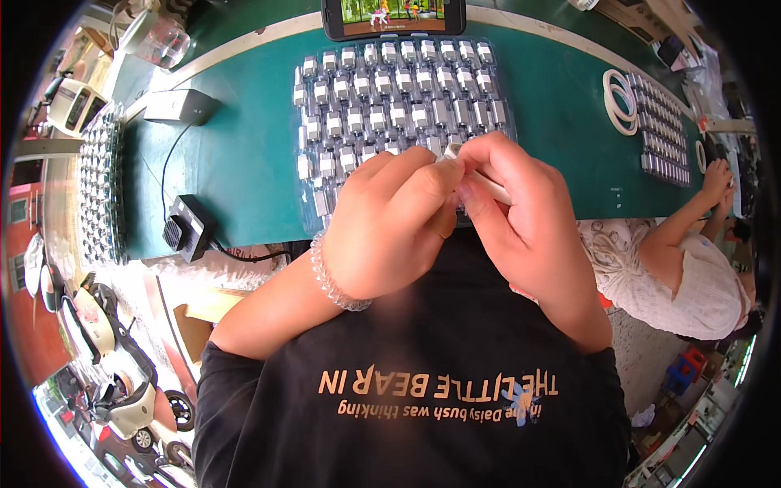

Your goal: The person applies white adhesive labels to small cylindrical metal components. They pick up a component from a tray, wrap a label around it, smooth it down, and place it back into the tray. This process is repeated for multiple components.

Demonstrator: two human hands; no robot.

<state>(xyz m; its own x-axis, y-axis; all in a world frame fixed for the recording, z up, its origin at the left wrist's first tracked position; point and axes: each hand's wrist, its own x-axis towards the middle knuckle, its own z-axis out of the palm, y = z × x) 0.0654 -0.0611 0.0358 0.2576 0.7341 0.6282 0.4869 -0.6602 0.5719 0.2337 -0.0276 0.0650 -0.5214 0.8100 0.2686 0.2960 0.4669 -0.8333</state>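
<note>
My two hands meet over the near edge of a clear plastic tray (307, 198), their fingertips pinched close together. My right hand (529, 203) is closed round a narrow white band (494, 189) that looks like the edge of a tape roll. My left hand (399, 220), with a clear coiled bracelet on its wrist, is closed too; whatever its fingers pinch is hidden behind the knuckles. A small pale piece (452, 150) shows between the fingertips. Rows of small silver metal parts (355, 120) with white bands fill the tray.
A phone (394, 18) stands behind the tray. To the left are a white box-shaped device (181, 106), a black corded device (189, 228) and another filled tray (102, 187). On the right lie white rings (620, 102) and a filled tray (663, 130), beside another person's hand (717, 180).
</note>
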